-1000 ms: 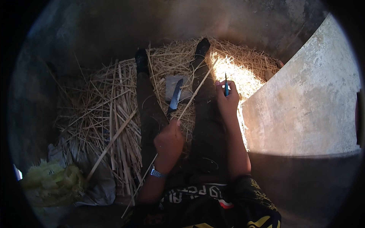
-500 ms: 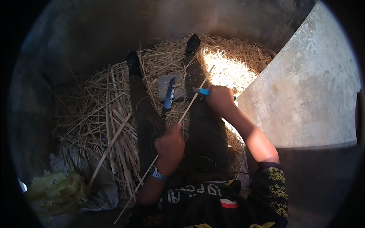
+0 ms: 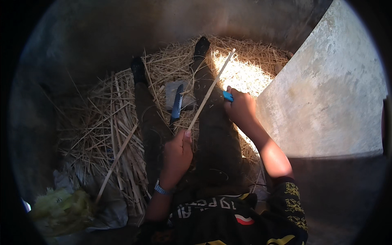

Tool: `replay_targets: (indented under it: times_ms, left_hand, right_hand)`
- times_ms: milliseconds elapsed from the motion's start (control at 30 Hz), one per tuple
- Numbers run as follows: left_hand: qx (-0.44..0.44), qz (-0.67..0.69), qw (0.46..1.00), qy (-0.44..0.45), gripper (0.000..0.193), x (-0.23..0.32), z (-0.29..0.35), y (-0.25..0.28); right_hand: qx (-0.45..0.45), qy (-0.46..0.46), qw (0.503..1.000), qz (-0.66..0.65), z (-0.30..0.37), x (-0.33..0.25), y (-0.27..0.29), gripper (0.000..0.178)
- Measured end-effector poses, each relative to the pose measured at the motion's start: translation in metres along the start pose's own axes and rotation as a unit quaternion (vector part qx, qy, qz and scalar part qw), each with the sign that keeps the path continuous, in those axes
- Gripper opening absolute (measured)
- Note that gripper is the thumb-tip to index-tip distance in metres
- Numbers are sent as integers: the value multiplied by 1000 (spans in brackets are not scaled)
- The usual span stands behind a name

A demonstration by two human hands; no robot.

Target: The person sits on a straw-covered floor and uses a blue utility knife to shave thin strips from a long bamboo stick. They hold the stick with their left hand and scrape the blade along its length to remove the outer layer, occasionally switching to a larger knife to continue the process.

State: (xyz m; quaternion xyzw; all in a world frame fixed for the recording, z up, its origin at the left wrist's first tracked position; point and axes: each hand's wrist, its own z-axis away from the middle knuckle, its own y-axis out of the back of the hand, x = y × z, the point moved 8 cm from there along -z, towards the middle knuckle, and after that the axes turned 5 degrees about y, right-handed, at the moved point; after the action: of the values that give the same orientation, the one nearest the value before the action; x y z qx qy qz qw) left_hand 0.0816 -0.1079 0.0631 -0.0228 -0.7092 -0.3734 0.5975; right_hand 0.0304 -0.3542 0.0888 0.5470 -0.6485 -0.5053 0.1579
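Observation:
My left hand [image 3: 177, 153], a watch on its wrist, is closed around a thin pale stick [image 3: 211, 87]. The stick slants up and away to the right, across my right leg. Over by that leg, my right hand [image 3: 241, 108] grips a blue cutter knife [image 3: 228, 96]. Its blade does not show clearly, and a small gap separates it from the stick. Between my outstretched legs lies a dark saw-toothed blade [image 3: 177, 104], resting on a grey block [image 3: 188, 101].
Straw and shavings [image 3: 171, 61] cover the floor around my legs. Several long split strips [image 3: 120, 143] lie piled at left, near a yellowish crumpled bag [image 3: 61, 210]. A grey slab [image 3: 322, 98] stands on the right, and a dark wall [image 3: 163, 20] curves behind.
The cutter knife has come off the stick, where its blade lay across it before, and turned in my right hand. The stick now reaches farther out from my left hand.

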Motion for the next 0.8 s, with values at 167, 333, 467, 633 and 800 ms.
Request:
replay_targets:
  times_ms: [167,333,467,633,800]
  left_hand:
    - [1,22,1000,-3,34,2,-1,2]
    - [-30,42,999,8,33,6,2,-5]
    - [-37,26,999,-12,34,13,19,-10]
    - [-51,58,997,-6,39,11,19,-9]
    - [-69,155,985,30,46,-12,4,-8]
  right_hand:
    - [68,38,997,-18,4,-19,-1,29]
    - [57,55,997,18,-5,-25,-9,31]
    - [147,-114,977,107,-59,36,30,34]
    - [206,-141,968,7,-74,61,69,35]
    - [140,32,990,-11,-22,-18,34,31]
